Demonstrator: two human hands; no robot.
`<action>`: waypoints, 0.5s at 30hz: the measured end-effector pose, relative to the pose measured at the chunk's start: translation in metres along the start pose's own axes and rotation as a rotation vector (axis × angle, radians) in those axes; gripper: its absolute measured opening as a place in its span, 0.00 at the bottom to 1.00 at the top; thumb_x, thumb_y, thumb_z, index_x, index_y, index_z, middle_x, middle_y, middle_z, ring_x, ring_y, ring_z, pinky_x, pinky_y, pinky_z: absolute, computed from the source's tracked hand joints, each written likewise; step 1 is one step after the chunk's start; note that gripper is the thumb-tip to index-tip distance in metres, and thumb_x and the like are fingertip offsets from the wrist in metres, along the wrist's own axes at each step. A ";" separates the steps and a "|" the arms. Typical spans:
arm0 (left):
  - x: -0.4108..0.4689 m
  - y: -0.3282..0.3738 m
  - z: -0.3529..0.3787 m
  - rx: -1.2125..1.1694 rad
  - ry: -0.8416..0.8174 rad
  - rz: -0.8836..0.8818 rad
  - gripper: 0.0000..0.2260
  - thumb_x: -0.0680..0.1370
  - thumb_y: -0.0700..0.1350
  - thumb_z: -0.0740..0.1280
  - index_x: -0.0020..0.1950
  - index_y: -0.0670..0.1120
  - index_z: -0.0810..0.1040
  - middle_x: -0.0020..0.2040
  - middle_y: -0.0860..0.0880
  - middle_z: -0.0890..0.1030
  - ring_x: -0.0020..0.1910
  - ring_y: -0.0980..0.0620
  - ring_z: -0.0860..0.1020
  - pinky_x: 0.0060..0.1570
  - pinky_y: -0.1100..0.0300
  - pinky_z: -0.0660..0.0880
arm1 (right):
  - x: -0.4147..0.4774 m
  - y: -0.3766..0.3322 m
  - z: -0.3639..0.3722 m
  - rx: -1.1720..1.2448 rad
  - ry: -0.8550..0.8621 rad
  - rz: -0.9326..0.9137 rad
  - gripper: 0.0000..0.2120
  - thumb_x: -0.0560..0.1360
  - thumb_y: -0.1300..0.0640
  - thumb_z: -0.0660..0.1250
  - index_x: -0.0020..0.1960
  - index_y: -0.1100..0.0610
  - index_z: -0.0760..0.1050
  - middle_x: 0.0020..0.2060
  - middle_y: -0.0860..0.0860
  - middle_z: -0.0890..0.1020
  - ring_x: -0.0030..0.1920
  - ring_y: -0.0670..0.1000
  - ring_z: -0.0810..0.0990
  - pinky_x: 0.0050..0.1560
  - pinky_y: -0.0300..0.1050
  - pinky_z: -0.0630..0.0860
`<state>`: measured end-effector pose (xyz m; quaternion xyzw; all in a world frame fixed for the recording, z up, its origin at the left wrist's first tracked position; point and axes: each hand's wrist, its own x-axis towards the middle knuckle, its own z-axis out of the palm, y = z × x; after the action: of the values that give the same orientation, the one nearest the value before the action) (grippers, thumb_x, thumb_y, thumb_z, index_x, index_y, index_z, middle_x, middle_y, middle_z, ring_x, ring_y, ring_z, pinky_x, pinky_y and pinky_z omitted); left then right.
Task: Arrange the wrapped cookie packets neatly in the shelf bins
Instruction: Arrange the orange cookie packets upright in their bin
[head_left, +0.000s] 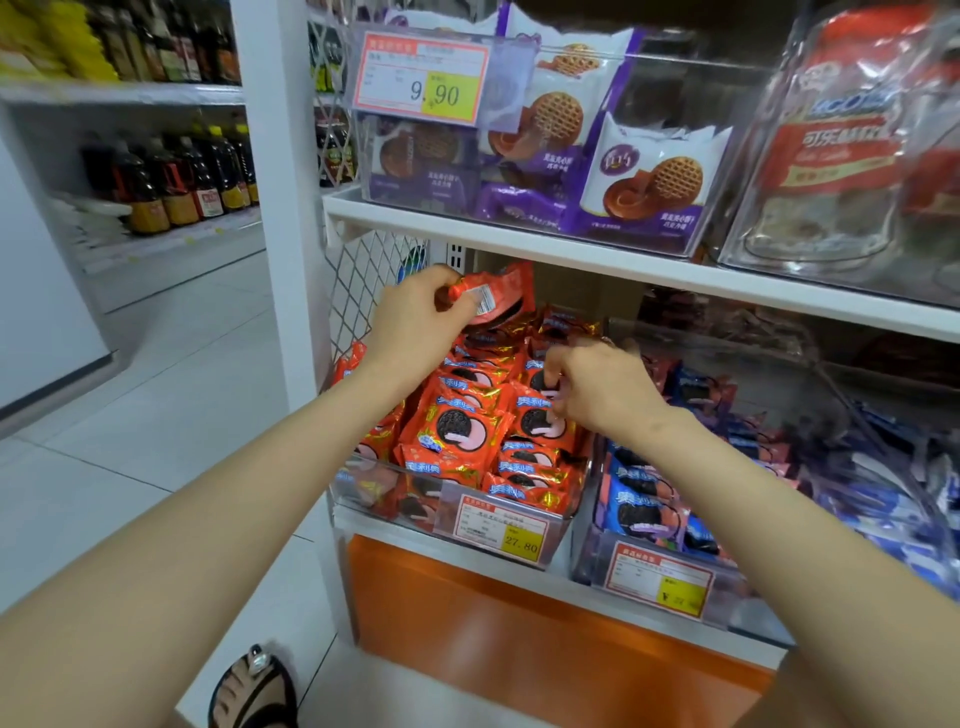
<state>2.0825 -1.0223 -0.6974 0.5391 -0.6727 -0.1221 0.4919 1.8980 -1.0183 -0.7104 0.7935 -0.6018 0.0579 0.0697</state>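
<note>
A clear plastic bin (358, 493) is sitting at the left end of the lower white shelf (561, 574), with orange foil-wrapped cookie packets (457, 426) lying in rows inside it. Just right of it, a second clear bin (587, 556) is holding blue-wrapped packets (639, 509). On the upper white shelf (519, 239), a clear bin (675, 88) of purple-and-white packets (654, 176) is standing at the left end. The left hand (415, 317) is holding one orange packet (498, 296) above the first bin's back left corner. The right hand (597, 389) is sitting at the packets near its right wall.
</note>
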 end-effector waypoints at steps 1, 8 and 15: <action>0.000 0.001 0.000 -0.061 -0.024 -0.039 0.06 0.78 0.46 0.65 0.46 0.44 0.76 0.34 0.50 0.77 0.34 0.51 0.75 0.40 0.51 0.76 | 0.000 0.000 -0.002 0.055 0.013 -0.034 0.11 0.69 0.54 0.73 0.49 0.51 0.75 0.45 0.48 0.75 0.52 0.53 0.76 0.59 0.49 0.67; -0.005 0.010 -0.001 -0.510 -0.093 -0.380 0.09 0.79 0.43 0.62 0.39 0.47 0.73 0.38 0.47 0.77 0.34 0.52 0.76 0.29 0.63 0.76 | 0.002 -0.002 0.006 0.089 -0.136 -0.118 0.12 0.73 0.59 0.66 0.52 0.46 0.79 0.43 0.43 0.77 0.54 0.49 0.78 0.56 0.45 0.68; -0.012 0.003 -0.004 -0.626 -0.143 -0.567 0.06 0.81 0.45 0.60 0.47 0.45 0.73 0.39 0.46 0.80 0.35 0.51 0.80 0.28 0.66 0.74 | 0.001 0.004 0.002 0.242 0.019 -0.035 0.09 0.73 0.55 0.69 0.53 0.48 0.77 0.42 0.46 0.79 0.48 0.49 0.79 0.52 0.44 0.72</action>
<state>2.0834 -1.0093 -0.7001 0.5174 -0.4609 -0.4878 0.5310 1.8944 -1.0207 -0.7122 0.8060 -0.5757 0.1364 -0.0201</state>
